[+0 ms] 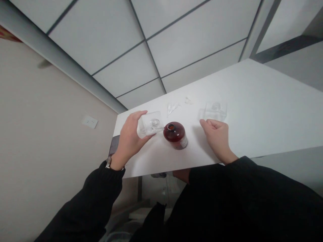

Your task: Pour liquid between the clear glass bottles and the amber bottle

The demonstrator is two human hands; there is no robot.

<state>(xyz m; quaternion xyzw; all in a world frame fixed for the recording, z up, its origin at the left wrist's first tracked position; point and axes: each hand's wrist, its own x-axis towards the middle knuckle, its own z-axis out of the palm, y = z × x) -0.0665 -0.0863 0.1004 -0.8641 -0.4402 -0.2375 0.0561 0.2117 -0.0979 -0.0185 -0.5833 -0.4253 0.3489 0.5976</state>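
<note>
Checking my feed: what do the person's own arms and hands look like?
The left hand and right hand are ungloved. Long, loose black fabric sleeves cover both arms to the wrists. A shiny silver-coloured band circles the left wrist; watch or bracelet, I can't tell.

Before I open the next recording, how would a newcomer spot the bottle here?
On the white table, look between the left hand and the right hand. The bottle stands there, uncapped. Its dark reddish-brown colour sets it apart from the clear container in the left hand and the small clear pieces behind.
</note>
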